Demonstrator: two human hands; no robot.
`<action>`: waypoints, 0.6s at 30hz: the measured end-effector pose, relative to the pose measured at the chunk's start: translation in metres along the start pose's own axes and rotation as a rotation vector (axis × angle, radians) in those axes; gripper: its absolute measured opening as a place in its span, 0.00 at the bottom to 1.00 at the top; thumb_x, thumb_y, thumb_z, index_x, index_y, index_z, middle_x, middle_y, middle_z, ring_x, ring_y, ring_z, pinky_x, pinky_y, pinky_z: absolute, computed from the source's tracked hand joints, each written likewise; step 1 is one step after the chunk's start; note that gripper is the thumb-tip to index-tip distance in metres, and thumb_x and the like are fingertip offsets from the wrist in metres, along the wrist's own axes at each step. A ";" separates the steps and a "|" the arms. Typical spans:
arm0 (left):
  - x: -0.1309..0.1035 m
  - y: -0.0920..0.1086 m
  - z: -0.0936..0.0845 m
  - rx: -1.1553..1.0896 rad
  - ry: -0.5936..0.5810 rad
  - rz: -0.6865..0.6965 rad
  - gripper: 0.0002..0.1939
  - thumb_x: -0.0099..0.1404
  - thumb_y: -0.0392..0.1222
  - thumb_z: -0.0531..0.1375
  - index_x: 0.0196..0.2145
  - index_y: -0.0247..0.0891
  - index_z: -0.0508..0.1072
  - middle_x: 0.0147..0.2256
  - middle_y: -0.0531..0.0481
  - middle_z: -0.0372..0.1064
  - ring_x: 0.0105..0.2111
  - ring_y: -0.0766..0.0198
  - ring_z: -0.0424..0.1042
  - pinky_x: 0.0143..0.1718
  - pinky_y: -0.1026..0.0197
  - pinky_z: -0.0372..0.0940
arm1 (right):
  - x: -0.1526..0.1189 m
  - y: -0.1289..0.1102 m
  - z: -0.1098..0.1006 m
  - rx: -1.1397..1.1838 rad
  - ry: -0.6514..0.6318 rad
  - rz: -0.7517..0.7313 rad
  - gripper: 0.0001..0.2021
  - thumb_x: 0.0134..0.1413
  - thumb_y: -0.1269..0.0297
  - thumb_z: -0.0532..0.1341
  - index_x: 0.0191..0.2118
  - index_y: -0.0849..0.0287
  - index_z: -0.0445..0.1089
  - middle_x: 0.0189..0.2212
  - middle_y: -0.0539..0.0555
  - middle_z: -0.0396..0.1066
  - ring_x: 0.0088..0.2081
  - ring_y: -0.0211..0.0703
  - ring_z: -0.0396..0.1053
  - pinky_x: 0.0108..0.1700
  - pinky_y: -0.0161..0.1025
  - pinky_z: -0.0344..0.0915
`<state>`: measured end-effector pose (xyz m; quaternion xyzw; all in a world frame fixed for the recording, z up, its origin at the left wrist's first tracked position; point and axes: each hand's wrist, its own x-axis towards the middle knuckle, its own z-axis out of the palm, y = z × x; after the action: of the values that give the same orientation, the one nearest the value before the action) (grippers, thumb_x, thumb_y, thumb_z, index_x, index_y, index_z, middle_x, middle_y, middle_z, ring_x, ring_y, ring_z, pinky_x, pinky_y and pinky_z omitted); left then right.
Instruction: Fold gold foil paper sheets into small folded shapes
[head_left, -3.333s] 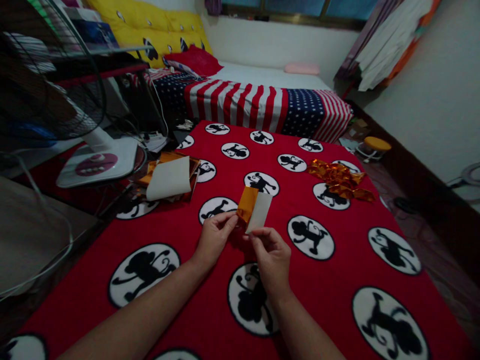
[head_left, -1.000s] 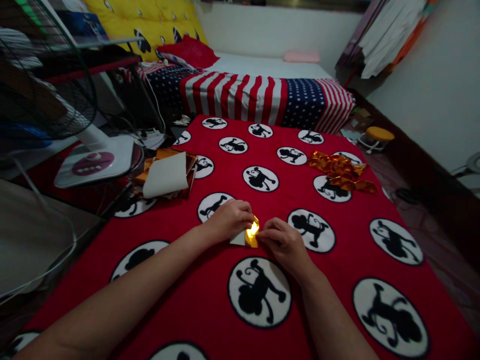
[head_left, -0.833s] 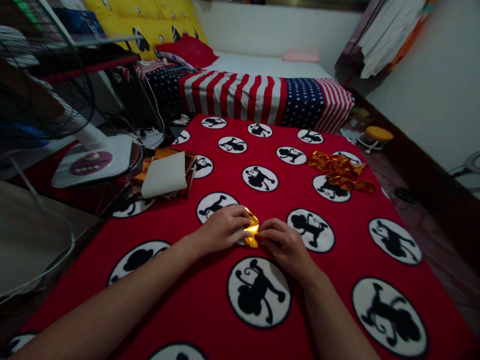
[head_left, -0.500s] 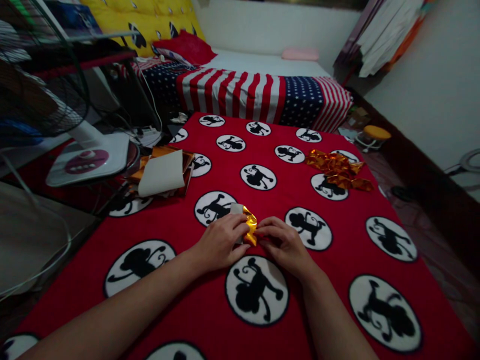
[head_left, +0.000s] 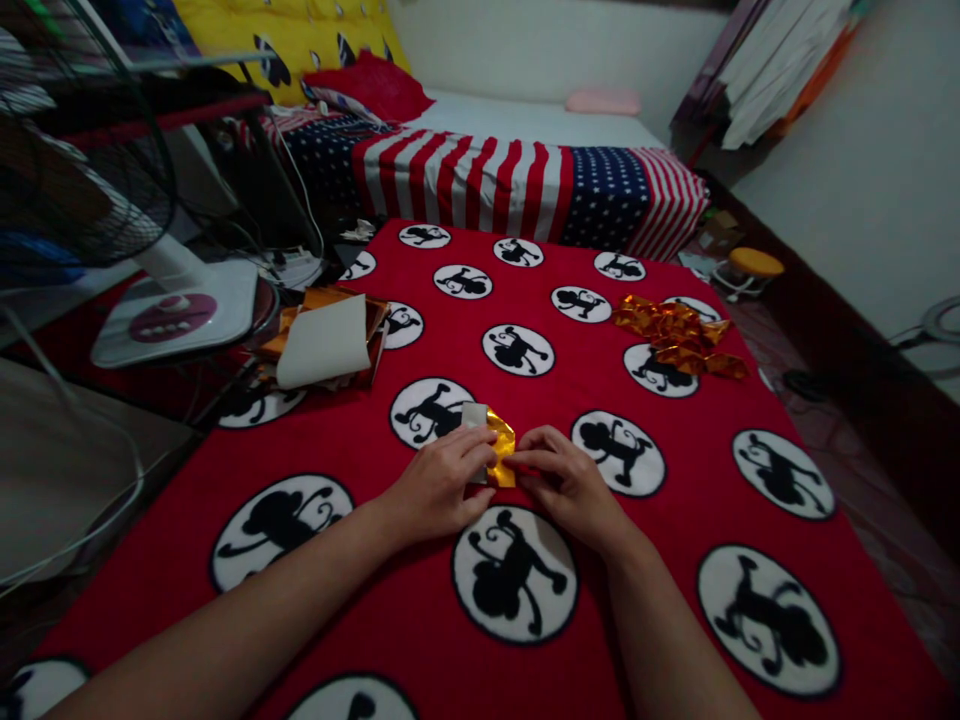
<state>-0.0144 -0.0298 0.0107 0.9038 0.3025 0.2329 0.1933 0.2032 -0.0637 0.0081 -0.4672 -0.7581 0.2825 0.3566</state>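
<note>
While the left hand point(head_left: 442, 485) lies over the pale part of the paper point(head_left: 504, 470), its thumb apart from its fingers, the right hand point(head_left: 574, 490) touches the gold part's right edge with bent fingers; whether they pinch it, I cannot tell. The paper is between the hands on the red cloth point(head_left: 645, 620), near one of its white circles. Farther left is a stack point(head_left: 326, 343) with a pale sheet on top; far right lie crumpled foils point(head_left: 679, 335). Left of the stack stands a fan point(head_left: 176, 312).

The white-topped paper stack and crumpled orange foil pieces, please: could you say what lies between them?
Red cloth printed with black monkeys in white circles, as the head view shows.
</note>
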 end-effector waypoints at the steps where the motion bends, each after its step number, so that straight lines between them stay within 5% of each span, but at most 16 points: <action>1: 0.000 0.001 0.000 -0.003 0.005 0.001 0.17 0.58 0.34 0.59 0.46 0.37 0.68 0.55 0.40 0.66 0.58 0.53 0.64 0.60 0.48 0.61 | 0.000 -0.001 0.000 0.007 -0.003 0.005 0.18 0.53 0.78 0.61 0.45 0.50 0.75 0.41 0.54 0.68 0.43 0.42 0.69 0.43 0.39 0.68; 8: 0.002 0.004 0.000 -0.002 0.037 0.012 0.15 0.58 0.31 0.57 0.44 0.35 0.68 0.51 0.39 0.69 0.56 0.54 0.66 0.59 0.50 0.62 | 0.001 -0.006 0.000 0.006 0.009 0.019 0.17 0.51 0.79 0.61 0.44 0.52 0.75 0.43 0.54 0.67 0.45 0.43 0.68 0.46 0.40 0.67; 18: -0.005 -0.002 0.000 0.063 0.028 0.081 0.10 0.64 0.39 0.58 0.43 0.38 0.72 0.52 0.41 0.68 0.57 0.53 0.64 0.61 0.46 0.58 | -0.001 0.005 0.007 -0.065 0.043 -0.036 0.07 0.54 0.71 0.64 0.37 0.52 0.78 0.35 0.53 0.67 0.36 0.40 0.67 0.37 0.37 0.65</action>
<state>-0.0187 -0.0313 0.0077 0.9176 0.2756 0.2436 0.1509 0.2000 -0.0630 0.0002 -0.4709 -0.7673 0.2412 0.3624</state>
